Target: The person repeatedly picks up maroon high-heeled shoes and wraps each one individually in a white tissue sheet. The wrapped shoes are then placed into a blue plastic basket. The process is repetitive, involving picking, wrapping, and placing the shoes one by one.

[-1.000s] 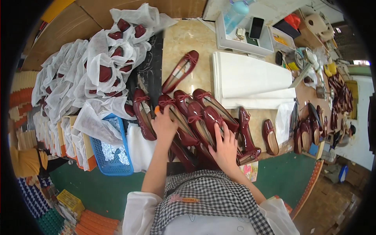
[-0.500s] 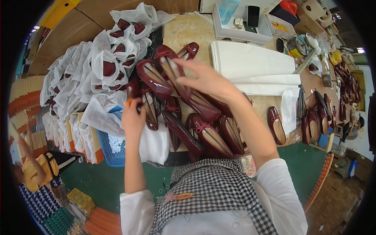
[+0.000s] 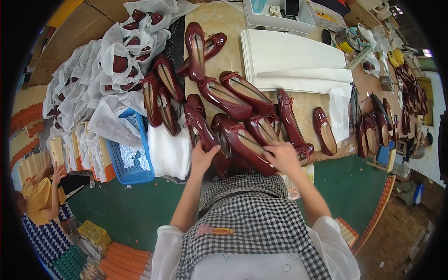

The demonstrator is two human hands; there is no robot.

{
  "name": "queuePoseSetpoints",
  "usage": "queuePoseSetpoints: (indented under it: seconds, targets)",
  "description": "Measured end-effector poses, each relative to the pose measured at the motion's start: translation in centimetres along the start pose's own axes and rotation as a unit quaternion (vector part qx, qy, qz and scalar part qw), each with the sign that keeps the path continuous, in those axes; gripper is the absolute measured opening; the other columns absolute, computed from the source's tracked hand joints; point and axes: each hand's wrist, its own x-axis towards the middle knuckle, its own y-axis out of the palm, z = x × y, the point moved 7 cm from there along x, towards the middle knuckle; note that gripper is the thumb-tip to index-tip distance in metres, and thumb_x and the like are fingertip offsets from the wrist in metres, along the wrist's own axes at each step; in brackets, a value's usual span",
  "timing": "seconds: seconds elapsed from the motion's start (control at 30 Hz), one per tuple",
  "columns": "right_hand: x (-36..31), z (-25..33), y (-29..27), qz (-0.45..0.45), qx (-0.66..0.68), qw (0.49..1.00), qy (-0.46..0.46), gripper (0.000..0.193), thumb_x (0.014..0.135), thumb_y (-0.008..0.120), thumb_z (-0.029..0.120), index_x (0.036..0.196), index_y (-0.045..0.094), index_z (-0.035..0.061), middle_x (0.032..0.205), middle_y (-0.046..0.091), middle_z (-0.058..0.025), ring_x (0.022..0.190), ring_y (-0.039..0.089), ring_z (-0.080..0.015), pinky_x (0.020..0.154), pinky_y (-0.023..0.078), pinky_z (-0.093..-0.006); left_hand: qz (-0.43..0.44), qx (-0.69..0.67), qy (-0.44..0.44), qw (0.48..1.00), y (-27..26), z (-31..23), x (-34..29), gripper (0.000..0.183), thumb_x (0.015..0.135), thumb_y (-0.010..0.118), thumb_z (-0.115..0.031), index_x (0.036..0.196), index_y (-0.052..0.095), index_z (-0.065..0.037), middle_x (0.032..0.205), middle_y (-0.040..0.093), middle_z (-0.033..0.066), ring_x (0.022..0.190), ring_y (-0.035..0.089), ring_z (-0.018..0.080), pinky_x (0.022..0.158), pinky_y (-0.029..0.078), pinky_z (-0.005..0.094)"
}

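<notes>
Dark red patent ballet flats with small bows lie in a loose heap before me. At the near left of the heap, my left hand (image 3: 203, 158) closes around the heel end of one ballet flat (image 3: 201, 125), thumb on its side. My right hand (image 3: 283, 156) has its fingers bent at the heel end of another ballet flat (image 3: 249, 148) near the table edge; its fingertips are partly hidden. Farther off, two flats (image 3: 196, 51) lie crossed. Three more flats (image 3: 163, 77) rest together at the left, beside white cloth (image 3: 169, 151).
Paper-wrapped shoes (image 3: 100, 70) pile up at the left, above a blue basket (image 3: 135, 173) holding small clear packets. White paper sheets (image 3: 294, 51) lie behind the heap. One flat (image 3: 325, 130) sits apart at the right. Another person (image 3: 42, 196) is at the far left.
Both hands have come back toward the table's near edge. Several flats that were bunched together are now spread out, three at the left and others farther away. The view has shifted slightly.
</notes>
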Motion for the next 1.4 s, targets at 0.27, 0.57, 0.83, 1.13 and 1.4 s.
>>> queuePoseSetpoints:
  seconds: [0.27,0.57,0.83,1.13,1.4]
  targets:
    - [2.4,3.6,-14.5,0.147,0.250,0.953,-0.091,0.019,0.080,0.063,0.017,0.085,0.065,-0.0007,0.080,0.063,-0.0118,0.075,0.061,-0.0194,0.070,0.047,-0.0320,-0.092,0.192,0.077,0.974,-13.4,-8.1,0.2,0.047,0.073,0.071,-0.037,0.097,0.058,0.001,0.085,0.062,0.0146,0.076,0.062,0.0253,0.069,0.047,0.0356]
    - [10.5,6.8,-14.0,-0.070,0.251,0.953,-0.155,0.039,0.090,0.057,0.024,0.124,0.054,0.0049,0.131,0.050,-0.0153,0.121,0.047,-0.0217,0.100,0.037,-0.0316,-0.152,0.336,0.176,0.913,-10.4,-9.9,-2.0,0.045,0.080,0.066,-0.031,0.116,0.055,-0.007,0.105,0.058,0.0138,0.083,0.061,0.0291,0.074,0.048,0.0384]
    - [-12.3,-17.1,-5.1,-0.120,-0.016,0.929,0.350,0.032,0.079,0.064,0.025,0.106,0.065,0.0085,0.095,0.064,-0.0194,0.091,0.062,-0.0334,0.077,0.049,-0.0399,0.093,0.305,0.056,0.946,-0.9,2.7,-8.0,0.030,0.079,0.065,-0.032,0.102,0.064,-0.013,0.079,0.064,0.0096,0.074,0.063,0.0262,0.067,0.049,0.0373]
    - [-15.4,-22.8,11.4,-0.324,0.505,0.676,0.427,0.069,0.077,0.064,0.011,0.137,0.032,0.0015,0.107,0.059,-0.0153,0.081,0.062,-0.0225,0.073,0.053,-0.0346,0.280,0.352,0.356,0.819,18.5,-9.6,-6.7,0.032,0.081,0.062,-0.029,0.106,0.061,-0.010,0.091,0.063,0.0093,0.085,0.061,0.0264,0.073,0.049,0.0372]
    - [-3.4,-15.7,-2.1,-0.273,0.210,0.937,0.056,0.018,0.076,0.058,0.004,0.093,0.065,0.0017,0.112,0.059,-0.0210,0.102,0.057,-0.0308,0.087,0.046,-0.0348,0.255,0.390,0.243,0.851,19.9,-8.0,-5.3,0.035,0.082,0.059,-0.034,0.106,0.062,-0.009,0.093,0.064,0.0125,0.086,0.062,0.0302,0.073,0.049,0.0402]
